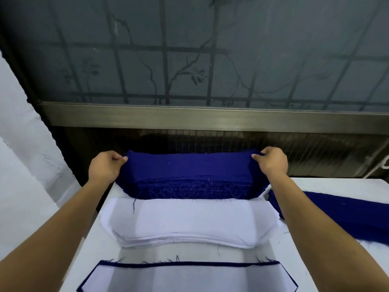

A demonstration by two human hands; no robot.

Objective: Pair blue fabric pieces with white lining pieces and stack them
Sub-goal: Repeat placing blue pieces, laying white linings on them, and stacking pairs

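White table (189, 255) under frosted window (189, 60) — stray blue strip (347, 216) at right.

Blue fabric stack (189, 171) at table's far edge, white lining stack (185, 222) just nearer

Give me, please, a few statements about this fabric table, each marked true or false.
1. The left hand and right hand each pinch an end of the top blue piece. True.
2. The white stack lies beyond the blue stack. False: it lies nearer the person.
3. The nearest piece shows white on blue. True.
4. Spare blue fabric lies left of the stacks. False: it lies on their right.
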